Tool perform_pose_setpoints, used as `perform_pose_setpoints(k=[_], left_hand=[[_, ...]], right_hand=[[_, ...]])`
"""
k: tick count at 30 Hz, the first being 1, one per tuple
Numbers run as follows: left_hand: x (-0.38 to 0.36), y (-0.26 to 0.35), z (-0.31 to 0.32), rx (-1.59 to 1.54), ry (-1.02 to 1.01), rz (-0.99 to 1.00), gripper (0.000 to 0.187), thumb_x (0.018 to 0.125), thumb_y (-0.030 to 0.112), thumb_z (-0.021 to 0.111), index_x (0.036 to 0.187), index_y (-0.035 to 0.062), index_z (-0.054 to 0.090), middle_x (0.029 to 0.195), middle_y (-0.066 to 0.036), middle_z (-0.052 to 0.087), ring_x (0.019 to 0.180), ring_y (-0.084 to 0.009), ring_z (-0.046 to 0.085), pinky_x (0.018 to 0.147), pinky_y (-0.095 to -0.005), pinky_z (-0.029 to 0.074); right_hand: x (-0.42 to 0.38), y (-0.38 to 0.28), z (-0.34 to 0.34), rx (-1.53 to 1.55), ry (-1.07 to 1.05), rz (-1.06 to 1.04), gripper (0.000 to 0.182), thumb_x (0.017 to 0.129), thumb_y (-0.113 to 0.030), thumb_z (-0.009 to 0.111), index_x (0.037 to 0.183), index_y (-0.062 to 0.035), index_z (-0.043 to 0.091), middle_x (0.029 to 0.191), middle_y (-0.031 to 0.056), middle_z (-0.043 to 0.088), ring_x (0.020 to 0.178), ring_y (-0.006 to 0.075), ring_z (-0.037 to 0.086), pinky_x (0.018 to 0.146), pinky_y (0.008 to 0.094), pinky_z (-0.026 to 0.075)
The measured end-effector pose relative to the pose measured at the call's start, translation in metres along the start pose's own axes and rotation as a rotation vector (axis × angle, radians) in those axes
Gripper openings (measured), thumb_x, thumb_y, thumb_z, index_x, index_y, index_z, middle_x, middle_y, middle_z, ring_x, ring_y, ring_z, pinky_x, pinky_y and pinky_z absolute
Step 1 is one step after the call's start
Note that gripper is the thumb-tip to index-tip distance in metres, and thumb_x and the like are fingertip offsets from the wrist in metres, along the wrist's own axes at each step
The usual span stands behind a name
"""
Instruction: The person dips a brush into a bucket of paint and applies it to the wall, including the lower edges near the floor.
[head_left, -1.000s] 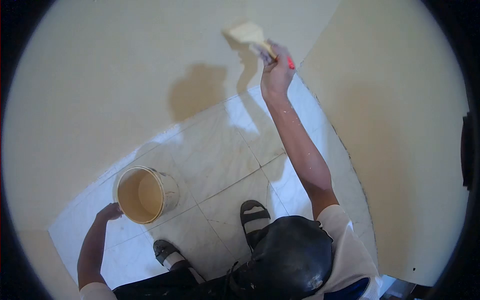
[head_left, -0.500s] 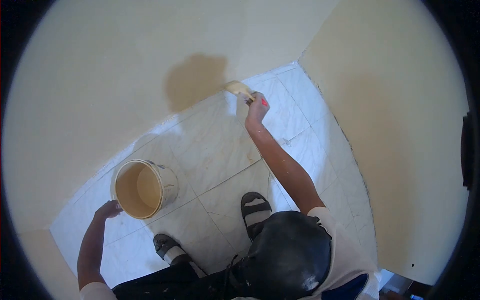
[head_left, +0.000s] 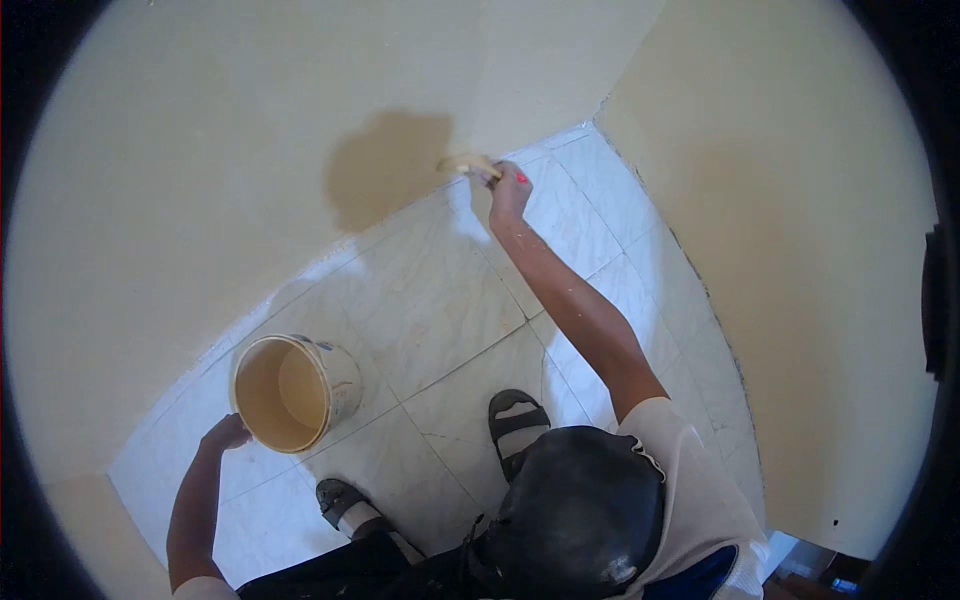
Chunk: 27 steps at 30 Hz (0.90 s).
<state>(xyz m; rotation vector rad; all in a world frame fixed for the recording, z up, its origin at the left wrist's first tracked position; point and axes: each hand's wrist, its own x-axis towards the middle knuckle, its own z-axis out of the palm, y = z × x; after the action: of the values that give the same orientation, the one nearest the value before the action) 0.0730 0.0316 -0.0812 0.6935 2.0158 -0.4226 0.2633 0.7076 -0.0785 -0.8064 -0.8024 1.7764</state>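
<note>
Gripping likely-light brush (head_left: 465, 162), upper centre, in wrapped right fingers (head_left: 511, 175), best by handle (head_left: 521, 179); clasping bucket (head_left: 343, 385) in curled left fingers (head_left: 238, 430).

An indoor room being painted: a brush (head_left: 466, 162) in the right hand (head_left: 510, 192), a paint-coated bucket (head_left: 343, 385) at the left hand (head_left: 228, 432), marble-look floor tiles (head_left: 440, 300) below, cream walls (head_left: 230, 150) beyond.

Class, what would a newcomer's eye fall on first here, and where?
First, the pale bucket at left, with the left hand at its edge. Then the paintbrush in the right hand, near the wall's foot at upper centre. A large, shiny black rounded form bulges at bottom centre.
</note>
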Motion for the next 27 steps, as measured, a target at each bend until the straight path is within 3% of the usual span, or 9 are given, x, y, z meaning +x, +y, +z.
perform_pose_setpoints(k=[9, 12, 18, 21, 22, 23, 24, 25, 27], left_hand=[[0.011, -0.009, 0.01, -0.021, 0.059, 0.069, 0.029, 0.087, 0.026, 0.06, 0.108, 0.0075, 0.068, 0.096, -0.015, 0.072, 0.093, -0.0299, 0.068, 0.086, -0.0433, 0.052], [0.003, 0.0, -0.004, -0.099, 0.105, 0.042, 0.03, 0.089, 0.031, 0.06, 0.109, 0.0101, 0.067, 0.092, -0.013, 0.072, 0.085, -0.0276, 0.07, 0.081, -0.0414, 0.053], [-0.013, -0.018, -0.01, -0.323, 0.135, 0.079, 0.039, 0.091, 0.038, 0.059, 0.113, 0.0057, 0.063, 0.085, -0.012, 0.071, 0.077, -0.0294, 0.069, 0.078, -0.0426, 0.054], [0.02, -0.06, 0.01, -0.087, 0.131, 0.069, 0.044, 0.093, 0.043, 0.056, 0.112, 0.004, 0.063, 0.094, -0.014, 0.071, 0.084, -0.0312, 0.068, 0.081, -0.0444, 0.052], [0.074, -0.125, 0.052, 0.093, 0.279, 0.33, 0.049, 0.094, 0.049, 0.051, 0.113, 0.0055, 0.063, 0.104, -0.016, 0.069, 0.093, -0.032, 0.066, 0.087, -0.0461, 0.05], [0.073, -0.12, 0.05, 0.071, 0.342, 0.338, 0.051, 0.094, 0.052, 0.047, 0.111, 0.0063, 0.063, 0.11, -0.017, 0.066, 0.098, -0.0326, 0.064, 0.09, -0.0468, 0.047], [0.069, -0.116, 0.042, 0.079, 0.256, 0.341, 0.05, 0.094, 0.05, 0.048, 0.109, 0.0052, 0.063, 0.107, -0.017, 0.067, 0.095, -0.0334, 0.065, 0.089, -0.0469, 0.048], [0.037, -0.077, 0.026, -0.136, 0.132, 0.116, 0.049, 0.093, 0.05, 0.05, 0.106, 0.0049, 0.063, 0.103, -0.017, 0.067, 0.092, -0.033, 0.065, 0.087, -0.0465, 0.048], [0.034, -0.063, 0.024, -0.078, 0.126, 0.102, 0.051, 0.089, 0.053, 0.057, 0.11, 0.0063, 0.063, 0.102, -0.013, 0.07, 0.096, -0.0307, 0.066, 0.087, -0.0437, 0.05]], right_hand=[[-0.043, -0.132, 0.04, 0.364, -0.309, -0.26, 0.011, 0.087, -0.009, 0.052, 0.088, 0.0007, 0.057, 0.086, 0.0112, 0.06, 0.084, 0.0266, 0.065, 0.074, 0.034, 0.049], [-0.049, -0.115, 0.028, 0.305, -0.223, -0.299, 0.012, 0.086, -0.01, 0.055, 0.08, 0.0, 0.058, 0.081, 0.0093, 0.058, 0.072, 0.0208, 0.062, 0.069, 0.0312, 0.049], [-0.073, -0.048, -0.005, -0.02, 0.018, -0.062, 0.019, 0.087, -0.014, 0.057, 0.074, -0.0014, 0.062, 0.072, 0.0031, 0.058, 0.062, 0.0123, 0.052, 0.059, 0.0275, 0.044], [-0.05, -0.002, -0.032, -0.308, 0.002, -0.064, 0.019, 0.088, -0.016, 0.054, 0.082, -0.0006, 0.063, 0.08, 0.0056, 0.06, 0.071, 0.0163, 0.06, 0.065, 0.0312, 0.05], [-0.051, -0.001, -0.027, -0.325, 0.027, -0.036, 0.018, 0.087, -0.015, 0.054, 0.082, -0.001, 0.063, 0.08, 0.0051, 0.06, 0.071, 0.0165, 0.06, 0.066, 0.0304, 0.05], [-0.051, -0.002, -0.021, -0.331, 0.048, -0.02, 0.017, 0.087, -0.014, 0.053, 0.081, -0.0014, 0.063, 0.08, 0.0046, 0.06, 0.072, 0.0166, 0.061, 0.066, 0.0296, 0.05], [-0.047, 0.0, -0.015, -0.23, -0.003, -0.041, 0.02, 0.09, -0.015, 0.052, 0.081, -0.002, 0.064, 0.079, 0.0036, 0.061, 0.073, 0.0166, 0.064, 0.064, 0.0279, 0.05], [-0.043, -0.001, -0.005, -0.136, -0.056, -0.053, 0.022, 0.092, -0.017, 0.051, 0.081, -0.0027, 0.065, 0.078, 0.0026, 0.062, 0.074, 0.0167, 0.067, 0.061, 0.0263, 0.05], [-0.05, -0.039, 0.035, -0.035, -0.067, -0.048, 0.018, 0.088, -0.012, 0.051, 0.078, -0.0016, 0.061, 0.078, 0.0058, 0.061, 0.073, 0.0183, 0.065, 0.064, 0.0283, 0.05]])
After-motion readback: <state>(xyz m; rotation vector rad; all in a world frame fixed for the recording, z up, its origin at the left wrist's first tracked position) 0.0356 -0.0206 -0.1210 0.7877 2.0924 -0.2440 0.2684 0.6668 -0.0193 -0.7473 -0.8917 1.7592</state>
